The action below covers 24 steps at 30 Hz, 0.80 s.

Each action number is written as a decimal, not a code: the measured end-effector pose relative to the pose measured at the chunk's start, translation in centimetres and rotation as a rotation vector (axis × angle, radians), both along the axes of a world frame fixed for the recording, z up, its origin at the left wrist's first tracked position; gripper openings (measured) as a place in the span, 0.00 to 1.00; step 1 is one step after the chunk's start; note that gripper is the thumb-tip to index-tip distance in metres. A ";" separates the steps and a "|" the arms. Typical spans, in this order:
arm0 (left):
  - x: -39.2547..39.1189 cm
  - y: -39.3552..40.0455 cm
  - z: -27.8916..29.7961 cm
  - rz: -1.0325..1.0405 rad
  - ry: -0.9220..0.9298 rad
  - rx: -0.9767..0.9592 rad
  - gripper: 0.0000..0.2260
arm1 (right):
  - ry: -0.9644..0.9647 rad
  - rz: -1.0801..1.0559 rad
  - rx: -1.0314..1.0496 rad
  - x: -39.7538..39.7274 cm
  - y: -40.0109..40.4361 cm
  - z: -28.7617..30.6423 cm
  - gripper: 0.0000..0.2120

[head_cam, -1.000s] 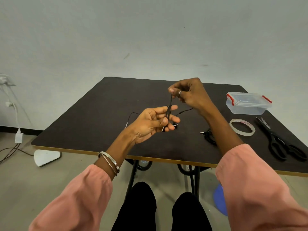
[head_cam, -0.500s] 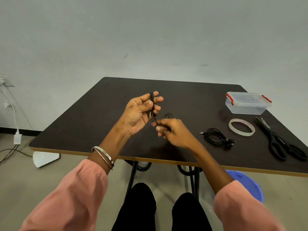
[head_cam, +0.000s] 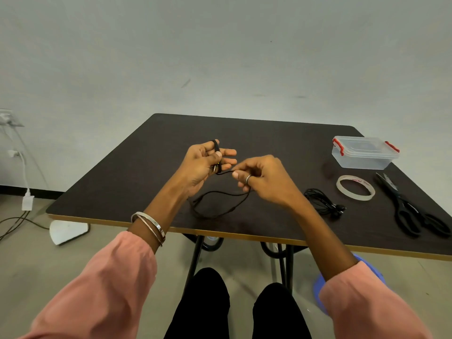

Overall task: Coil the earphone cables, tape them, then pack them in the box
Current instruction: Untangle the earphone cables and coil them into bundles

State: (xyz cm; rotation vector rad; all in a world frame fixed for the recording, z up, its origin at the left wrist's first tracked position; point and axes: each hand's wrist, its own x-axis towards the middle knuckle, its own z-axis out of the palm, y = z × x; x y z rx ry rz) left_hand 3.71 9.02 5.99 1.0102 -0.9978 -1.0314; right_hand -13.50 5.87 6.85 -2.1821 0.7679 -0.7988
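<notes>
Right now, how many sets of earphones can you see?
2. One cable is held between the left hand and right hand; one bundle lies on the table beside the tape.

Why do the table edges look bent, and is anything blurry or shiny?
Head view: the wide-angle lens bows the table edges and stretches the pink sleeves at the corners; sleeves look smeared, while the hands and earphone cable stay fairly sharp; soft, even light, faint shadows; mild sheen on the clear plastic box.
</notes>
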 end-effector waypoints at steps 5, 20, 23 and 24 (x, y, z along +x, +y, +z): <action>-0.4 0.1 -0.4 -0.063 -0.149 0.006 0.12 | -0.253 -0.005 0.171 -0.1 -0.5 2.1 0.07; -1.3 0.6 -0.7 -0.439 -0.064 -0.005 0.21 | -0.042 0.023 -0.068 -0.1 -6.1 5.2 0.11; -1.0 0.6 -0.4 -0.480 -0.090 -0.009 0.22 | -0.068 0.045 -0.056 0.1 -6.6 4.6 0.11; -0.8 0.6 -0.4 -0.492 -0.075 -0.014 0.21 | -0.112 0.050 -0.020 0.1 -6.7 4.4 0.10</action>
